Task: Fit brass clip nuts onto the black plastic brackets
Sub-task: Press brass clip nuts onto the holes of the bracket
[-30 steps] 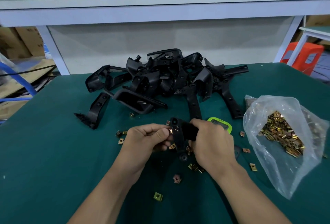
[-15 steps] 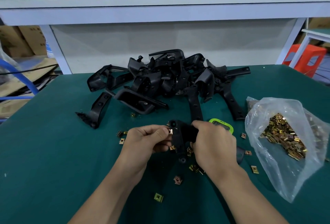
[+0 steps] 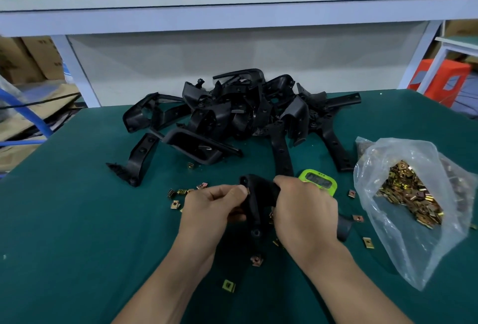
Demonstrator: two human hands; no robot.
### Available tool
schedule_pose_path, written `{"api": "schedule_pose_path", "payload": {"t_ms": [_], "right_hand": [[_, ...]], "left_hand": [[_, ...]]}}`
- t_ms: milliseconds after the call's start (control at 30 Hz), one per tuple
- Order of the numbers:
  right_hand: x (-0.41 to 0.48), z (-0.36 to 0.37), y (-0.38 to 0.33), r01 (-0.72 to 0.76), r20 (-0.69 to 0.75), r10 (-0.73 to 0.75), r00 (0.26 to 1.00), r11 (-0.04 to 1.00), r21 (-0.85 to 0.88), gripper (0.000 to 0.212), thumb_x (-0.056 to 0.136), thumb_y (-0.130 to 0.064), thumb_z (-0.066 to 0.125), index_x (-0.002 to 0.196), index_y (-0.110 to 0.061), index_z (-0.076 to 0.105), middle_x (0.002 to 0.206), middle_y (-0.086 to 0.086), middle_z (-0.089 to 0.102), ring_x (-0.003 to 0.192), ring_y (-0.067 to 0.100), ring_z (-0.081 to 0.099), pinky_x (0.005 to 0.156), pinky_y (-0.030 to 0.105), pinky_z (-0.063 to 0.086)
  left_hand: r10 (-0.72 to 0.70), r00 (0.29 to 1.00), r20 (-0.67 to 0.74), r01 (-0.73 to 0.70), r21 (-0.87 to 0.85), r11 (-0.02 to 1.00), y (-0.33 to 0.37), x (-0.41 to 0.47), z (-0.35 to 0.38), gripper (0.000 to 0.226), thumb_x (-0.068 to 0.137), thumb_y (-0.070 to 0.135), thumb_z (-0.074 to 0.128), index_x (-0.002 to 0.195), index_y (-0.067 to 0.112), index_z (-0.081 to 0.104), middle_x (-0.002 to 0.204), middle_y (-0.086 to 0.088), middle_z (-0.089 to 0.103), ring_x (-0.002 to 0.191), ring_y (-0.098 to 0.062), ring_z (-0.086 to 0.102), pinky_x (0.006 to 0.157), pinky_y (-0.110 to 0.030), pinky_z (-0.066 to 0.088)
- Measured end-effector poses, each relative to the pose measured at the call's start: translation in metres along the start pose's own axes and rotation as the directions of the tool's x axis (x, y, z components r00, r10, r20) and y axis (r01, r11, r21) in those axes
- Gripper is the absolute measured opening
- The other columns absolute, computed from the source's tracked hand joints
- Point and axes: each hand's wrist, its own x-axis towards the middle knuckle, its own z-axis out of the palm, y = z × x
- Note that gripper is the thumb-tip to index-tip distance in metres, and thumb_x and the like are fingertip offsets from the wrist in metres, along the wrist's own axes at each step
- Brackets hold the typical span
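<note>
Currently mid-fit on one bracket. Left of the grip, near it on the green table point(image 3: 64, 220): a scatter of loose clip nuts point(image 3: 178, 198), none touched. At the grip itself: left hand point(image 3: 214, 207) curled, thumb and forefinger pinching a brass clip nut point(image 3: 247, 190) against the left edge of the held bracket point(image 3: 256, 199), close under its top hole. Only a sliver of brass on show, so cannot tell how far seated. Just right of that: right hand point(image 3: 305, 210) wrapped round the bracket's upper arm, holding it above the table, with the part's lower arm hanging down between the wrists. Beyond the grip, well apart: pile of black brackets point(image 3: 232, 116), too tangled to say whether any carry nuts. Just behind the right knuckles: a green timer point(image 3: 319, 180). Further right, well clear: open plastic bag point(image 3: 411, 194) of more nuts. Judged step: pushing the nut home over the bracket edge. Next probably calls for a firm sideways thumb push until the nut's hole lines up with the bracket's, countered by the right hand; then another nut from the scatter, or a fresh bracket from the pile.
</note>
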Motion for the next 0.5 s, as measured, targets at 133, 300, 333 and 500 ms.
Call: {"api": "schedule_pose_path", "payload": {"t_ms": [133,300,333,500], "right_hand": [[0.0,0.001,-0.002,-0.019,-0.027,0.02,0.999,1.0,0.021,0.021,0.08,-0.016,0.066,0.08,-0.027,0.048,0.062,-0.007,0.051,0.052,0.015,0.036,0.046,0.029,0.017],[0.001,0.003,-0.001,0.05,-0.058,-0.049,0.997,0.998,0.027,0.023,0.081,-0.018,0.067,0.083,-0.029,0.047,0.059,-0.01,0.041,0.05,0.01,0.032,0.045,0.028,0.017],[0.002,0.003,-0.001,0.073,-0.053,-0.071,0.996,0.997,0.034,0.024,0.081,-0.018,0.068,0.083,-0.029,0.047,0.059,-0.01,0.042,0.051,0.011,0.035,0.044,0.028,0.018],[-0.001,0.006,-0.003,0.156,-0.019,-0.154,0.988,0.984,0.088,0.025,0.085,-0.018,0.067,0.085,-0.029,0.045,0.066,-0.007,0.056,0.059,0.019,0.046,0.045,0.029,0.023]], "left_hand": [[0.121,0.993,-0.008,-0.115,0.257,0.959,-0.003,-0.009,0.007,0.009,0.086,0.034,0.078,0.081,0.028,0.082,0.075,0.004,0.078,0.068,-0.008,0.073,0.06,-0.021,0.056],[0.334,0.942,-0.046,-0.273,0.475,0.836,-0.006,-0.018,0.015,0.01,0.084,0.037,0.077,0.073,0.036,0.076,0.063,0.018,0.071,0.058,0.003,0.067,0.049,-0.011,0.046],[0.36,0.931,-0.067,-0.28,0.505,0.817,-0.006,-0.019,0.017,0.015,0.084,0.036,0.075,0.069,0.033,0.074,0.06,0.018,0.07,0.055,0.003,0.064,0.047,-0.01,0.042],[0.424,0.897,-0.125,-0.258,0.63,0.733,-0.008,-0.016,0.013,0.027,0.083,0.04,0.068,0.061,0.028,0.058,0.058,0.016,0.063,0.054,-0.005,0.056,0.053,-0.021,0.041]]}}
